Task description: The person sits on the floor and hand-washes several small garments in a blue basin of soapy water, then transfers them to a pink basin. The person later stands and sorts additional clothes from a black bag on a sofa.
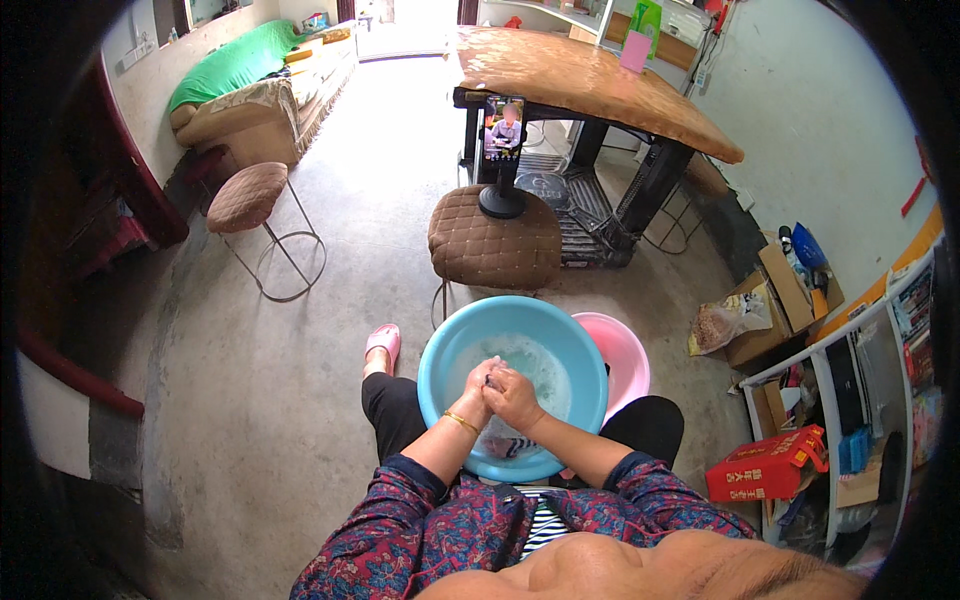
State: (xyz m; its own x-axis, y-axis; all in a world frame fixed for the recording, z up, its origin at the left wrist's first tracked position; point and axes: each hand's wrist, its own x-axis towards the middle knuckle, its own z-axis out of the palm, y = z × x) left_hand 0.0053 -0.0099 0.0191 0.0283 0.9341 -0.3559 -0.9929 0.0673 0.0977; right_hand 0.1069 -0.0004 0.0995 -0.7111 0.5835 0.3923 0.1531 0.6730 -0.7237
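Observation:
A blue plastic basin point(439, 360) of sudsy water stands between my knees. Above the water, my left hand point(478, 390), with a gold bracelet at the wrist, is pressed against my right hand point(516, 396). Clenched together, the fingers grip a small dark piece of cloth point(490, 381), mostly hidden between them. Dark cloth with pale stripes point(517, 448) lies in the suds at the near side of the basin. Behind the basin's right side is a pink basin point(626, 352), partly covered, with something dark at its edge.
A phone point(503, 129) on a round-based stand rests on a brown quilted stool point(495, 251) ahead. Behind it is a wooden-topped table point(585, 82). Another stool point(251, 199) stands left. At right are a cardboard box point(757, 337), a red bag point(765, 469) and a shelf point(821, 405).

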